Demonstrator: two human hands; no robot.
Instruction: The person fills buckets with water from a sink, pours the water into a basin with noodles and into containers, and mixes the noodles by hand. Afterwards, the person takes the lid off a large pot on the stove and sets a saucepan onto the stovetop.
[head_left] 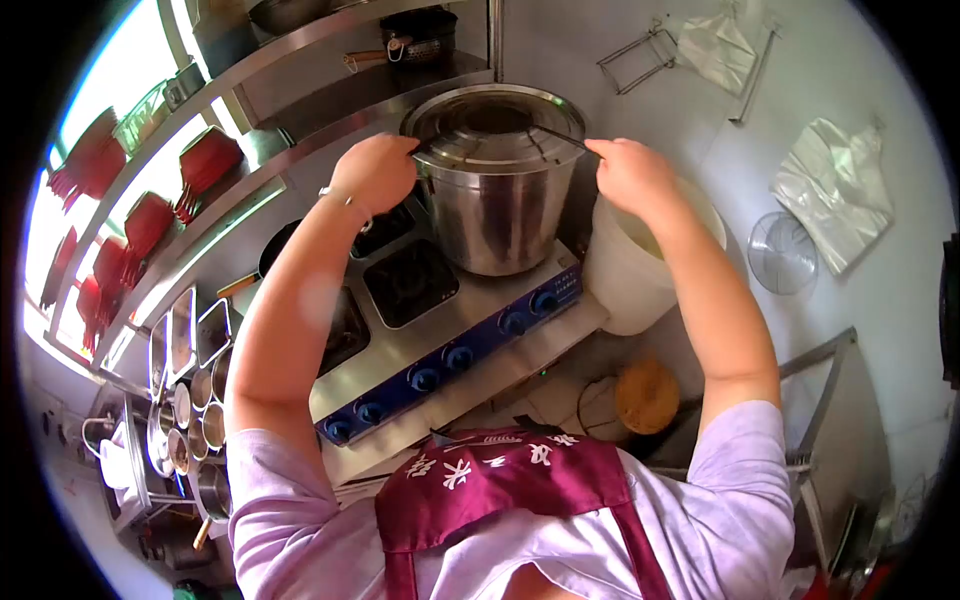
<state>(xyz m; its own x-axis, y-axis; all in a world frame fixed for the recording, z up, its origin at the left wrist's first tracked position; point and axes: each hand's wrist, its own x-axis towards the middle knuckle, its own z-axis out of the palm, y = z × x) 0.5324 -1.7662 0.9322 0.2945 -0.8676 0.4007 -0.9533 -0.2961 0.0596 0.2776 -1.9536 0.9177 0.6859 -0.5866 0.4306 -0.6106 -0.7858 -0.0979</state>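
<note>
A large stainless steel stockpot (490, 220) stands on the stove with its shiny round lid (465, 152) on top. My left hand (376, 178) is closed at the lid's left side, around the end of a thin dark strip. Over on the right, my right hand (634, 174) pinches the end of a similar dark strip. Both strips run inward across the lid toward a dark round patch at its middle. Whether they are one piece, and whether they touch the lid, I cannot tell. A bracelet sits on my left wrist.
The steel stove (400, 345) has burners and several blue knobs. A white bucket (630, 275) stands right of the pot. Curved shelves (330, 110) with red baskets (210, 160) run along the left. Metal containers (205, 400) stand lower left; a round wooden board (646, 396) lies below.
</note>
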